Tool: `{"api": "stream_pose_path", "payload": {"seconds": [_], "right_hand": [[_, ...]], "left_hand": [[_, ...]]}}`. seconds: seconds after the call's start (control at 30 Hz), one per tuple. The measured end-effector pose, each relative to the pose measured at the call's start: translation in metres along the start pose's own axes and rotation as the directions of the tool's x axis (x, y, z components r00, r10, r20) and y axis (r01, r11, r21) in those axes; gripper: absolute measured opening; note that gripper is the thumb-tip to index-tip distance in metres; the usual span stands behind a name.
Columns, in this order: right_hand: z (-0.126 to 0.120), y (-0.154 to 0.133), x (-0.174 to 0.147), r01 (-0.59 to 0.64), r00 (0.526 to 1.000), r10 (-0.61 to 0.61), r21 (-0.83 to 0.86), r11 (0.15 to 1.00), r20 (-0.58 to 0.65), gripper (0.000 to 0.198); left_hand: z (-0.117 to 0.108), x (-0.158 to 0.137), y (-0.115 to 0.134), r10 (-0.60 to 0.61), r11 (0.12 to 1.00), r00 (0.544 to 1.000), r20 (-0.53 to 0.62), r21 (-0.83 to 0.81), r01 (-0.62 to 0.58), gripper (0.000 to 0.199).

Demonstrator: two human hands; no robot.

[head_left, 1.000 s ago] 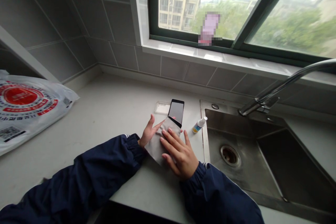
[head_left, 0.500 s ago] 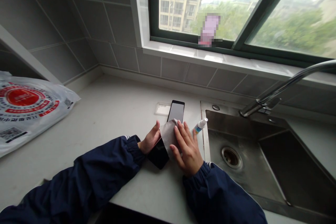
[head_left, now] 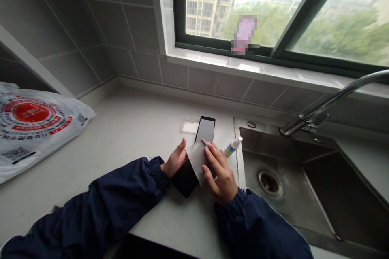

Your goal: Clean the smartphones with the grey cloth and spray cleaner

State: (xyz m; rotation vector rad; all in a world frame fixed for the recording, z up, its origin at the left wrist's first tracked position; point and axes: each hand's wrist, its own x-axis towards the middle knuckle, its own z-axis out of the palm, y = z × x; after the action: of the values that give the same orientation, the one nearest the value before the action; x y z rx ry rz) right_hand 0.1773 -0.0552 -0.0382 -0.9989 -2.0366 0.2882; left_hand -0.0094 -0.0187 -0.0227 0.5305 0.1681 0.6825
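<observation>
My left hand [head_left: 175, 161] grips a black phone [head_left: 184, 178] by its left side, thumb raised along the edge. Across the phone's upper part lies a grey cleaning cloth [head_left: 196, 158] with a zigzag edge. My right hand [head_left: 221, 175] presses this cloth against the phone with its fingers, hiding part of both. Just beyond the hands, a second phone [head_left: 206, 128] with a pale screen lies on the counter, its lower end covered by the cloth. A clear phone case [head_left: 189, 126] is beside it. To the right stands a small white spray bottle [head_left: 233, 146].
A steel sink [head_left: 288, 198] with a curved faucet [head_left: 322, 107] takes up the right side. On the left, a white plastic bag [head_left: 60, 119] with red print rests on the pale counter [head_left: 121, 129]. Behind are a tiled wall and a window sill [head_left: 212, 60].
My right hand has shifted slightly down and right with the cloth, so more of the black phone shows. My left hand keeps its hold on the phone.
</observation>
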Motion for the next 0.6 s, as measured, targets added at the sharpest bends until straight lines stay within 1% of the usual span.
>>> {"api": "stream_pose_path", "payload": {"seconds": [0.13, 0.27, 0.37, 0.47, 0.6], "right_hand": [[0.001, 0.003, 0.000, -0.023, 0.999, 0.024, 0.017, 1.000, -0.021, 0.056], [0.000, 0.001, 0.002, -0.037, 0.999, 0.038, 0.034, 0.999, -0.031, 0.053], [-0.003, 0.000, 0.002, -0.051, 0.996, 0.057, 0.091, 0.994, -0.064, 0.049], [-0.006, -0.001, 0.003, -0.074, 0.992, 0.090, 0.162, 0.984, -0.091, 0.044], [-0.010, -0.003, 0.004, -0.094, 0.988, 0.122, 0.251, 0.964, -0.097, 0.042]], "left_hand": [[0.000, -0.001, 0.008, -0.001, 0.994, 0.999, -0.044, -0.110, -0.004, 0.078], [-0.002, -0.001, 0.008, 0.033, 0.988, 0.997, -0.066, -0.151, -0.043, 0.077], [-0.004, -0.001, 0.008, 0.038, 0.984, 0.998, -0.050, -0.172, -0.046, 0.078], [-0.006, -0.003, 0.013, -0.043, 0.980, 0.999, 0.009, -0.196, 0.044, 0.083], [-0.010, -0.007, 0.022, -0.172, 0.957, 0.976, 0.134, -0.213, 0.198, 0.091]]}}
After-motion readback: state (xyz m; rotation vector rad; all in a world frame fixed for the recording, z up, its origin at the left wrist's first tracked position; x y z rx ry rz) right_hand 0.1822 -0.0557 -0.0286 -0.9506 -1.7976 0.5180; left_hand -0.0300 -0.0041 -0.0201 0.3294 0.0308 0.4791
